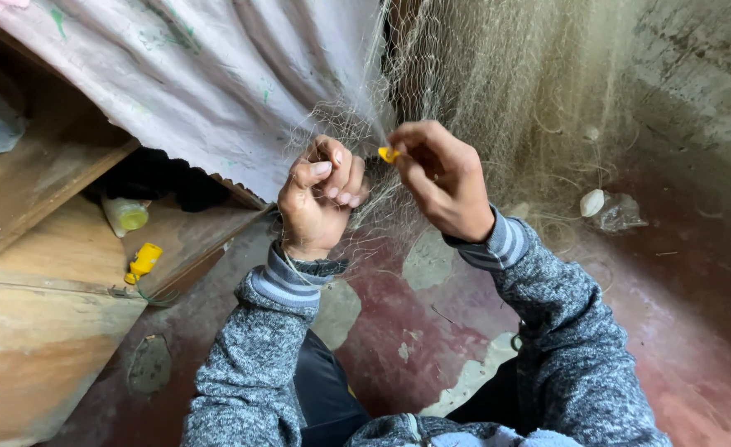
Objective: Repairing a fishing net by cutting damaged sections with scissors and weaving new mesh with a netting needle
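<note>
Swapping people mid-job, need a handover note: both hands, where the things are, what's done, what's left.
Left hand: closed in a fist, bunching the fine fishing net that hangs in front.
Right hand: pinching a small yellow tool at the mesh, beside the left hand.
Nearby: a yellow object and a pale bottle with a yellow-green cap lie on the wooden boards to the left; a whitish float sits in the net by the wall.
Done: cannot tell how much mesh is worked.
Left: the spot between the hands is in progress.
</note>
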